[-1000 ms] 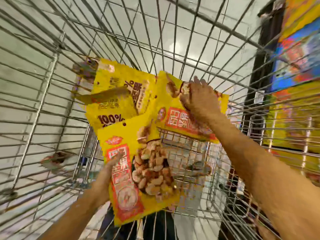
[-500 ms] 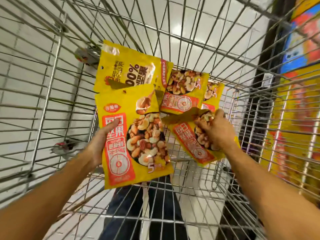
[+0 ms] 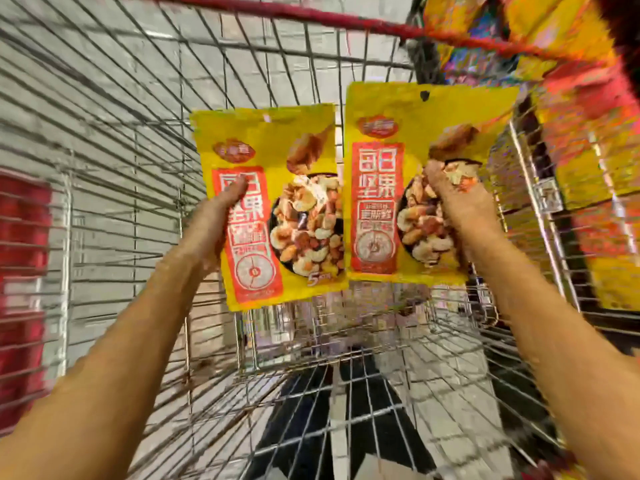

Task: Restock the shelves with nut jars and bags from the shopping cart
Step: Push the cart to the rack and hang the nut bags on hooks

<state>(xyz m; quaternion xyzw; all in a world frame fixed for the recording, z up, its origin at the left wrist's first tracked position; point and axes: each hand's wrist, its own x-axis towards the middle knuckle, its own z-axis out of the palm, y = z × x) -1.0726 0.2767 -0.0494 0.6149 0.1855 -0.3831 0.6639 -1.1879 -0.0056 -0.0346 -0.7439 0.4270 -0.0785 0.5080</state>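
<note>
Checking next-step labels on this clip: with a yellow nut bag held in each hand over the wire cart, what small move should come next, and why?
Probably swing both bags right, toward the blurred yellow-and-red shelf stock. The left hand grips the left yellow foil nut bag, the right hand grips the right yellow foil nut bag, both upright above the silver wire shopping cart.
</note>
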